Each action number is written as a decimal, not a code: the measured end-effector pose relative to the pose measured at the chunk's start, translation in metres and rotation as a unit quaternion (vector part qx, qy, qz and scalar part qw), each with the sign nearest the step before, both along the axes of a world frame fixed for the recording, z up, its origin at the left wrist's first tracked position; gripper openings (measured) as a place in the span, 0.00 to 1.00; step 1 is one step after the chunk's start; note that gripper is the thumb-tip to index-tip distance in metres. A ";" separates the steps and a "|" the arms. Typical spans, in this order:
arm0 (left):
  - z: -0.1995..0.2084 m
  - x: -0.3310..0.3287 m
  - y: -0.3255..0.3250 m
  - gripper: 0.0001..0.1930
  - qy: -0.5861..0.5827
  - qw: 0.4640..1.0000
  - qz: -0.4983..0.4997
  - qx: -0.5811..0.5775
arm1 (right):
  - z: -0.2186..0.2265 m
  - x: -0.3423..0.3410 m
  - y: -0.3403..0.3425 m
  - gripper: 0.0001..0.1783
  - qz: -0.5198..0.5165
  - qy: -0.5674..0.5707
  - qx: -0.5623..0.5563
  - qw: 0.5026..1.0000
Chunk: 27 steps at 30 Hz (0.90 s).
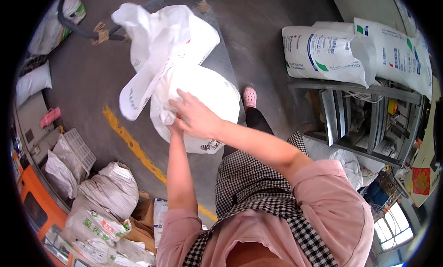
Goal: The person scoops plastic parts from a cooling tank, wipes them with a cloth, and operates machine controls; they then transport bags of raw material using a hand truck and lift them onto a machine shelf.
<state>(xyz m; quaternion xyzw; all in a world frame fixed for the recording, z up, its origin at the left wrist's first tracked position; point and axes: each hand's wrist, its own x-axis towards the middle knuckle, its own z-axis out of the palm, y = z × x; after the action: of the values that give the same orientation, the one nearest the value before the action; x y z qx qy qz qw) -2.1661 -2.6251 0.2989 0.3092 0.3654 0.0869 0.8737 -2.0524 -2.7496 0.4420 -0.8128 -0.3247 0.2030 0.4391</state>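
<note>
A full white sack (210, 98) stands in front of me, with its mouth gathered into a bunched neck (167, 117) on its left side. My left hand (175, 128) is closed at this neck, its fingers largely covered by the other hand. Over it lies my right hand (198, 117), fingers apart and stretched toward the bunched plastic, slightly blurred. Just beyond, a second white sack (196, 34) has a loose, crumpled upper part that hangs down to the left beside the neck.
Both sacks stand on a dark flat cart (221, 59) with a bent tube handle (69, 24). Printed white sacks (318, 54) lie on a metal frame (369, 89) at right. Stuffed sacks (110, 188) and a cardboard box (143, 221) stand lower left. A yellow line (134, 149) crosses the floor.
</note>
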 end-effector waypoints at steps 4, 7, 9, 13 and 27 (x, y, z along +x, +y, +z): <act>0.032 0.016 -0.008 0.31 0.234 0.940 -0.016 0.249 | -0.097 0.005 -0.107 0.09 -0.358 0.200 0.048 0.911; 0.044 0.029 -0.010 0.24 0.218 0.864 -0.029 0.452 | -0.286 -0.037 -0.181 0.15 -0.505 0.444 -0.167 0.721; 0.061 0.046 -0.011 0.20 0.178 0.823 -0.103 0.530 | -0.340 -0.056 -0.192 0.19 -0.492 0.561 -0.217 0.629; 0.055 0.034 -0.012 0.22 0.150 0.864 -0.137 0.460 | -0.422 -0.069 -0.174 0.31 -0.547 0.688 -0.108 0.465; 0.072 -0.030 -0.058 0.09 0.125 0.887 -0.103 0.432 | -0.474 -0.116 -0.172 0.41 -0.446 0.750 0.293 0.390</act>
<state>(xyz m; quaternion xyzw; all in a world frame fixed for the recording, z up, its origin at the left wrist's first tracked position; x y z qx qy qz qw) -2.1965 -2.6831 0.3712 0.7001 0.3639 0.1066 0.6050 -2.1688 -2.9219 -0.0323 -0.1813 0.5060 0.3982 0.7433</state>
